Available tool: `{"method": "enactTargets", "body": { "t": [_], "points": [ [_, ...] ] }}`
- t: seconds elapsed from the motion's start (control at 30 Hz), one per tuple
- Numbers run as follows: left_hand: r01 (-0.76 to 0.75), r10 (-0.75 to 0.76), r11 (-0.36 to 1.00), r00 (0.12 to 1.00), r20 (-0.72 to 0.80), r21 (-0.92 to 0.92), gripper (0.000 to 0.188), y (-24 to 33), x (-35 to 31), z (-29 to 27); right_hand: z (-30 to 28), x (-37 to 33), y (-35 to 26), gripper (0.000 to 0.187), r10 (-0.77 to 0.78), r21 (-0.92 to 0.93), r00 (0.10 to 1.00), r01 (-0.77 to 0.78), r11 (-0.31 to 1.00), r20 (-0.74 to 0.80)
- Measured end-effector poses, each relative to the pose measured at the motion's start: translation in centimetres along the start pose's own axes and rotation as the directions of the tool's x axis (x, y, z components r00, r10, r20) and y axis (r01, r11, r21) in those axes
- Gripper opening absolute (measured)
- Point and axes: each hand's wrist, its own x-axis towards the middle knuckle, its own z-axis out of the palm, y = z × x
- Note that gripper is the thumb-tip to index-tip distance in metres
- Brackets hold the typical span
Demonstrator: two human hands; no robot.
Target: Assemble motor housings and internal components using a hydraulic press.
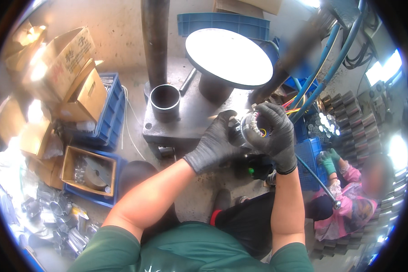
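Both my hands wear black gloves and meet in front of the metal machine base. Between them is a motor stator (249,126), a metal ring with pale windings and a few coloured wires showing inside. My right hand (276,138) is closed round its right side, fingers over the top. From the left, my left hand (215,144) grips the other side, thumb and fingers against the metal; its fingertips are partly hidden. Behind the hands, a round white-topped disc (229,54) stands on a thick post. An open steel tube (164,103) rises from the base's left part.
Cardboard boxes (61,63) and blue crates (111,113) stand at left, above a pile of metal parts (54,213). Blue hoses (324,68) hang at right. A ball-ended lever (319,181) juts toward a co-worker in pink (349,204) with green gloves. Stacked metal cylinders (358,122) line the right.
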Motion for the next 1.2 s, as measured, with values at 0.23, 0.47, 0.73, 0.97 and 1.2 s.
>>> {"method": "enactTargets", "body": {
  "t": [0.23, 0.47, 0.73, 0.97, 1.2],
  "points": [
    [0.007, -0.007, 1.0, 1.0, 0.007, -0.021, 0.092, 0.8, 0.0, -0.2, -0.2, 0.1, 1.2, 0.056, -0.036, -0.062, 0.997, 0.04, 0.997, 0.067],
    [0.022, -0.023, 0.998, 1.0, 0.003, 0.052, 0.103, 1.2, -0.3, -0.4, -1.6, -0.4, 1.1, 0.057, 0.173, 0.439, 0.981, -0.193, 0.877, 0.084],
    [0.147, -0.139, 0.976, 0.988, 0.061, -0.159, 0.124, 0.9, -0.2, -0.6, -2.8, 4.7, -4.1, 0.041, 0.298, 0.22, 0.914, -0.362, 0.906, 0.275],
    [0.193, -0.183, 0.971, 0.98, 0.083, -0.143, 0.12, 1.6, -0.1, -0.4, -0.7, 0.5, -2.2, 0.061, 0.019, -0.377, 0.981, 0.056, 0.925, 0.194],
    [0.067, -0.034, 0.956, 0.992, 0.119, -0.285, 0.104, 0.4, 0.4, 0.1, 1.9, -0.9, 0.6, 0.04, -0.067, -0.103, 0.984, 0.051, 0.993, -0.165]
  ]
}}
